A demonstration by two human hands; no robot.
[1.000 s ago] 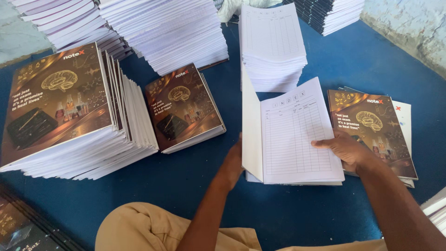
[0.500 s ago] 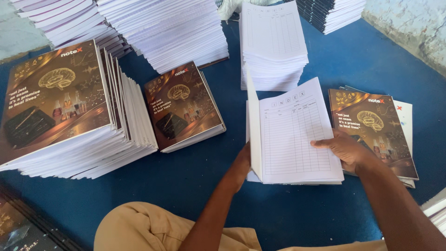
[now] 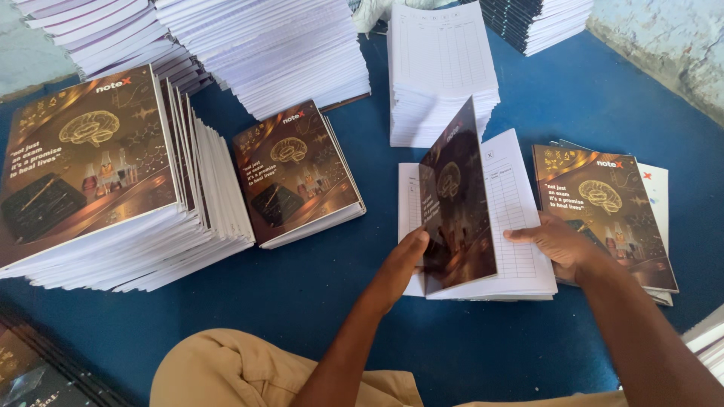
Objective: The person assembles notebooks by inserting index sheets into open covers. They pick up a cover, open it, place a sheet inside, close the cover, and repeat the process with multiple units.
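Note:
A thin notebook [image 3: 520, 226] lies on the blue floor mat [image 3: 317, 301] in front of me, its white ruled pages showing. My left hand [image 3: 407, 252] grips its dark brown printed cover [image 3: 456, 203], which stands half raised over the pages. My right hand [image 3: 558, 241] presses flat on the right side of the ruled page. Under my right wrist sits a small pile of loose brown covers [image 3: 603, 203].
A tall fanned stack of covered notebooks [image 3: 113, 188] fills the left. A short stack of the same notebooks [image 3: 298, 173] lies beside it. White page stacks [image 3: 445, 68] stand behind, with more white stacks [image 3: 271, 45] at the back left. My tan trouser knee [image 3: 249, 373] is at the bottom.
The white sheet that stood upright under my left hand is now the dark cover, swung rightward over the ruled pages. My right hand stays on the page.

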